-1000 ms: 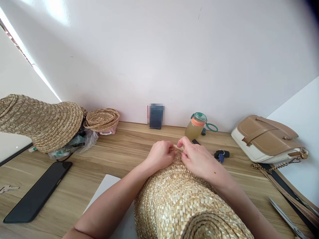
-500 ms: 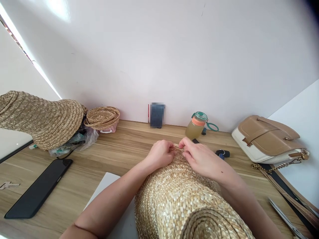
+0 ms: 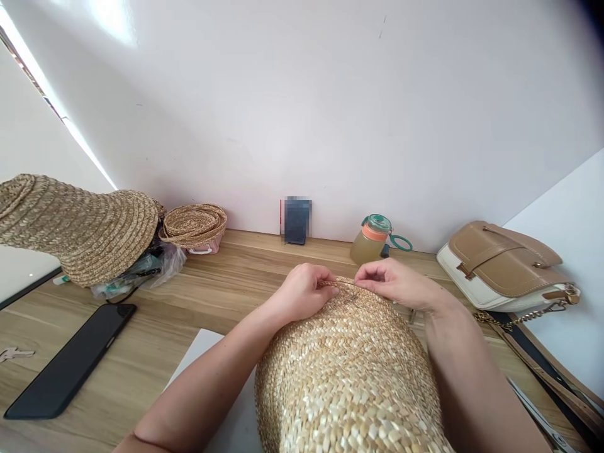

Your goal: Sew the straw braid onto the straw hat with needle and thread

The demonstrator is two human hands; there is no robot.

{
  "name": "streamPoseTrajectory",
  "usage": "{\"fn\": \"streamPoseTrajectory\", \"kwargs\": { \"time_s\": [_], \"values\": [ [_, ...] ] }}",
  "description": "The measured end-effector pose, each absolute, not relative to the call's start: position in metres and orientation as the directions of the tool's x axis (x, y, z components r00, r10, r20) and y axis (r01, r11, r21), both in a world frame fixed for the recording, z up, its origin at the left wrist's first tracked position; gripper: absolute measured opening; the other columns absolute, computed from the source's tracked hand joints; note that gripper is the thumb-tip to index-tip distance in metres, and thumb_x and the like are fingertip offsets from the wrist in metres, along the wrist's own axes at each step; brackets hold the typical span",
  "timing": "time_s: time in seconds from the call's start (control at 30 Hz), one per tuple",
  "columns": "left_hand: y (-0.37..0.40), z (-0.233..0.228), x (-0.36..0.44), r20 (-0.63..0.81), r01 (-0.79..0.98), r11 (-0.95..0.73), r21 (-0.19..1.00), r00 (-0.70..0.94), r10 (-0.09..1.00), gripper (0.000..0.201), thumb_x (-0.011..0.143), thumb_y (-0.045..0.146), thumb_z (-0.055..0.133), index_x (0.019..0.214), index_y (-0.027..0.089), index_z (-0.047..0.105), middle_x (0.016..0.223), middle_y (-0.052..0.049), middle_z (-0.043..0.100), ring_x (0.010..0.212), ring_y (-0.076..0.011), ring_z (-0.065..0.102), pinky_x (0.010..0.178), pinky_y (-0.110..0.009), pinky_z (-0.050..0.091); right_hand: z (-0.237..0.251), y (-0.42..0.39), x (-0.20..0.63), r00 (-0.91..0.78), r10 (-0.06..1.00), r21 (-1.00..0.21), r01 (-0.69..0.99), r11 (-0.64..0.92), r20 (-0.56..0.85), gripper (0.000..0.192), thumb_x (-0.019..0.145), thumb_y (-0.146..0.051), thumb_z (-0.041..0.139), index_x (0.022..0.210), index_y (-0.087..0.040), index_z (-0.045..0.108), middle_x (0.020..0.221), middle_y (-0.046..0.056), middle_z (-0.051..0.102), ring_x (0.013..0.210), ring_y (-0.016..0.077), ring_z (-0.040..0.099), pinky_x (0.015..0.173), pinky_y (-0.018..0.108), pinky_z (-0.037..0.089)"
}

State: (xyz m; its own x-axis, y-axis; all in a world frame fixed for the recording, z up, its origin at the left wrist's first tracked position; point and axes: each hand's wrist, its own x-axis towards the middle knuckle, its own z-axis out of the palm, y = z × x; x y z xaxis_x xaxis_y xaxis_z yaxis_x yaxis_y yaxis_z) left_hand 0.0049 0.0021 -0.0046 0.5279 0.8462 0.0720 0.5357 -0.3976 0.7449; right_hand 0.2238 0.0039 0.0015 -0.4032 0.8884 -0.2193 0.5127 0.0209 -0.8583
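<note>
A large woven straw hat [image 3: 349,371] lies in front of me on the wooden table [image 3: 226,289], its far edge pointing toward the wall. My left hand [image 3: 302,292] pinches that far edge with closed fingers. My right hand [image 3: 394,283] sits just to the right, thumb and fingers pinched on a thin straw strand [image 3: 346,285] that runs between the two hands along the hat's edge.
A black phone [image 3: 70,362] lies at the left, a key [image 3: 12,354] beyond it. Straw hats [image 3: 80,226] and a coiled straw braid [image 3: 193,223] sit back left. A bottle [image 3: 370,239], a tan handbag [image 3: 504,264] and white paper [image 3: 207,371] are also here.
My right hand has moved to the right, away from the left hand, drawing the strand out between them. The hat has turned a little toward me.
</note>
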Motion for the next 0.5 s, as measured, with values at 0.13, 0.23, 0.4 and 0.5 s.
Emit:
{"fn": "streamPoseTrajectory", "kwargs": {
  "time_s": [0.13,0.23,0.4,0.5],
  "values": [
    [-0.002,-0.001,0.003,0.109,0.495,-0.424,0.758,0.544,0.832,0.019,0.08,0.027,0.056,0.083,0.014,0.07,0.074,-0.002,0.068,0.067,-0.0139,0.056,0.062,-0.023,0.036,-0.016,0.011,0.218,-0.557,0.776,-0.944,0.294,-0.151,-0.298,0.032,0.069,-0.043,0.075,0.073,-0.013,0.067,0.07,0.0,0.059,0.063,0.0111,0.048,0.061,0.025,0.034],
    [-0.003,0.0,0.002,0.124,0.483,-0.43,0.763,0.543,0.831,0.019,0.08,0.027,0.056,0.085,0.016,0.07,0.076,-0.002,0.069,0.069,-0.0141,0.057,0.063,-0.024,0.037,-0.026,0.013,0.211,-0.575,0.764,-0.955,0.214,-0.207,-0.294,0.036,0.072,-0.048,0.071,0.076,-0.013,0.066,0.07,0.0,0.059,0.062,0.0103,0.048,0.06,0.025,0.035],
    [-0.003,0.002,-0.001,0.14,0.488,-0.433,0.757,0.527,0.838,0.018,0.08,0.025,0.055,0.085,0.017,0.071,0.078,-0.002,0.07,0.07,-0.0145,0.059,0.064,-0.024,0.037,-0.037,0.02,0.2,-0.581,0.765,-0.96,0.143,-0.24,-0.278,0.04,0.07,-0.053,0.071,0.075,-0.015,0.062,0.069,-0.002,0.056,0.061,0.0095,0.047,0.06,0.024,0.035],
    [-0.002,0.004,-0.004,0.147,0.507,-0.437,0.743,0.514,0.845,0.018,0.08,0.025,0.056,0.085,0.017,0.071,0.079,-0.002,0.071,0.071,-0.0151,0.059,0.064,-0.024,0.038,-0.04,0.024,0.195,-0.58,0.764,-0.959,0.147,-0.241,-0.281,0.042,0.067,-0.054,0.073,0.073,-0.015,0.059,0.068,-0.002,0.054,0.06,0.0096,0.046,0.06,0.025,0.036]
  ]
}}
